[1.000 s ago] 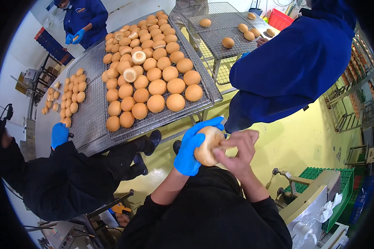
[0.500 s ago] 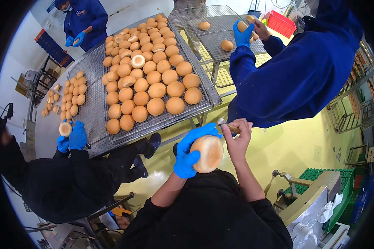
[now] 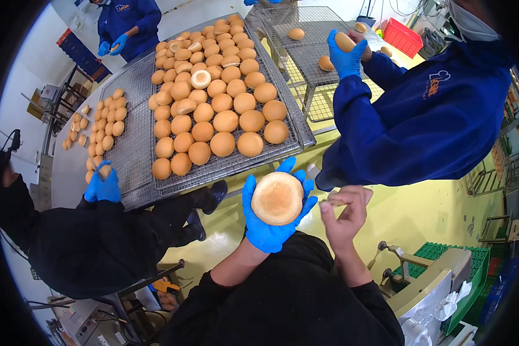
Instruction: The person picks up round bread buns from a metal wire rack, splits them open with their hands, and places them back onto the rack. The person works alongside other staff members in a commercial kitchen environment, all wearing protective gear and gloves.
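A round bun (image 3: 277, 198) rests in my blue-gloved left hand (image 3: 265, 233), its pale side with a browned centre turned up. The fingers and thumb curl around its rim. Just right of it, my bare right hand (image 3: 347, 214) is closed in a pinch, apart from the bun. Between its fingers is a short, slim tool (image 3: 331, 202), brownish and blurred; its exact kind cannot be made out. Ahead of my hands, many browned buns (image 3: 225, 121) cover a wire rack (image 3: 294, 130) on a metal table; one pale-side-up bun (image 3: 201, 79) lies among them.
A co-worker in black (image 3: 92, 242) handles a bun at left. Another in blue (image 3: 421, 109) holds a bun close on my right, beside a mesh table (image 3: 305, 55). A third person (image 3: 130, 26) stands at the far left. Machinery (image 3: 429, 288) and a green crate (image 3: 476, 282) stand lower right.
My left hand has turned the bun so its pale side faces up. My right hand has moved slightly right and down, away from it. The view has shifted a little.
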